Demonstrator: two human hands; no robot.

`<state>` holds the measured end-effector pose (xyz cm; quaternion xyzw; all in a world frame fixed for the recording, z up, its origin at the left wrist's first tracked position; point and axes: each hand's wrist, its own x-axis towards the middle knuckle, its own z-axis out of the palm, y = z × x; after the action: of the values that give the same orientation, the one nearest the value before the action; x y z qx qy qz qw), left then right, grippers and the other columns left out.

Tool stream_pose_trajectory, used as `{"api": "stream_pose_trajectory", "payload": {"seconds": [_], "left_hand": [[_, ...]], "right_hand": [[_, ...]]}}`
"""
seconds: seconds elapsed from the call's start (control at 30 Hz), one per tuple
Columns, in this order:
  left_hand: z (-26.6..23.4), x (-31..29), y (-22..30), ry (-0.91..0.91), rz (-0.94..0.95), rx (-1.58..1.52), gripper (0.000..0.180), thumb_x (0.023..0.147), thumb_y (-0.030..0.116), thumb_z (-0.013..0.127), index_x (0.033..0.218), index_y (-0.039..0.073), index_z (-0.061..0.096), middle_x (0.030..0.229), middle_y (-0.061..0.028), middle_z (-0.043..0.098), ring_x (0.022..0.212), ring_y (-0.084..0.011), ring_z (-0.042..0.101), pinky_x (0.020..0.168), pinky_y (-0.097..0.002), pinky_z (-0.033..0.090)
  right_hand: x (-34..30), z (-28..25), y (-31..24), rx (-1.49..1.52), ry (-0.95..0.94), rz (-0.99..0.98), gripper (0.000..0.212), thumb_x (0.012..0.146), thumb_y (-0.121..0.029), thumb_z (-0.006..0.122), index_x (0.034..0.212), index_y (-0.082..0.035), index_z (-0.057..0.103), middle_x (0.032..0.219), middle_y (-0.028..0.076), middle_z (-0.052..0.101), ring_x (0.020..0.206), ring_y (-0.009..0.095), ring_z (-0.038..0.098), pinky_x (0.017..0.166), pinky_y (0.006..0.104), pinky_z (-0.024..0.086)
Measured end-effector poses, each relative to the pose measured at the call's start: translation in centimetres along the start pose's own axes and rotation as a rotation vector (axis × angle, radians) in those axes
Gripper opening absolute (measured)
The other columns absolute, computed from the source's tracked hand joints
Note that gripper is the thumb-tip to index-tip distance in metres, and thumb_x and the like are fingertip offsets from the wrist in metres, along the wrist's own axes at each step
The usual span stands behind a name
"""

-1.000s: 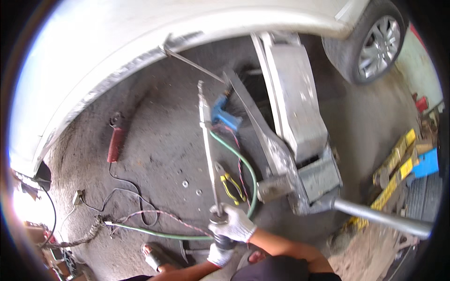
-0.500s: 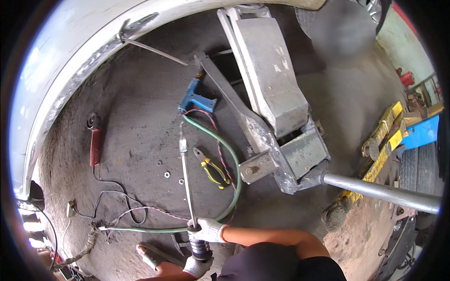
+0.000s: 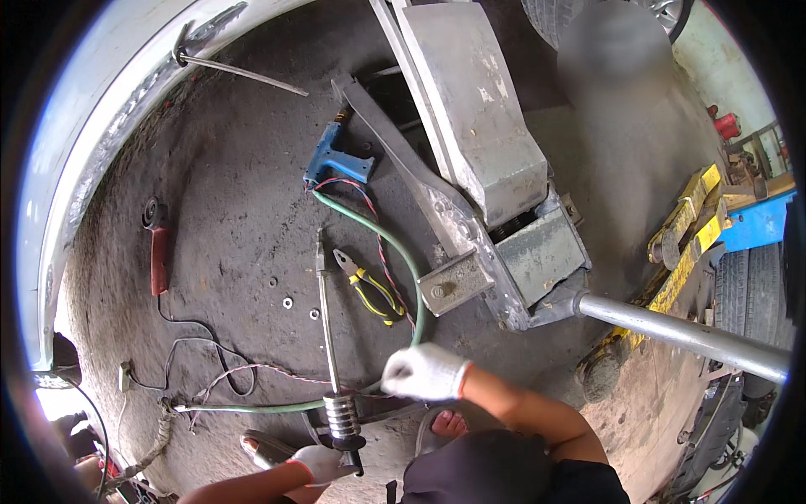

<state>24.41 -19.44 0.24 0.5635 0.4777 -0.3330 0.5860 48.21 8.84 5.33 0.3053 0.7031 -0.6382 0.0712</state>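
A long metal slide hammer (image 3: pixel 326 319) lies almost flat over the concrete floor, its tip pointing away from me and its ribbed weight (image 3: pixel 341 414) near the handle. My left hand (image 3: pixel 317 463), in a white glove, grips the black handle end at the bottom. My right hand (image 3: pixel 425 372), also gloved and blurred, hovers just right of the rod, off it, above a green hose (image 3: pixel 401 252). Whether it holds anything is unclear. My sandalled foot (image 3: pixel 447 423) shows below it.
Yellow-handled pliers (image 3: pixel 370 291) and loose washers (image 3: pixel 288 302) lie beside the rod. A blue hand tool (image 3: pixel 334 160) and a red tool (image 3: pixel 158 261) lie farther off. A grey floor jack (image 3: pixel 491 160) with a long handle (image 3: pixel 682 333) stands right. White car body (image 3: pixel 80 185) curves along the left.
The slide hammer has dropped from upright to nearly flat. My right hand has come off the rod and moved right. The view has tilted down.
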Motion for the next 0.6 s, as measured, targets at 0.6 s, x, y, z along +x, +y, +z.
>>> {"api": "stream_pose_trajectory", "payload": {"seconds": [0.6], "left_hand": [[-45.0, -19.7, 7.1, 1.490, 0.817, -1.207, 0.043, 0.098, 0.032, 0.063, 0.123, -0.002, 0.055, 0.111, -0.0127, 0.063, 0.093, -0.0180, 0.064, 0.077, -0.0315, 0.056]], "right_hand": [[-2.3, 0.5, 1.8, -0.077, 0.244, 0.010, 0.027, 0.088, -0.026, 0.072, 0.099, -0.002, 0.072, 0.091, 0.014, 0.074, 0.086, 0.023, 0.073, 0.078, 0.0342, 0.055]]}}
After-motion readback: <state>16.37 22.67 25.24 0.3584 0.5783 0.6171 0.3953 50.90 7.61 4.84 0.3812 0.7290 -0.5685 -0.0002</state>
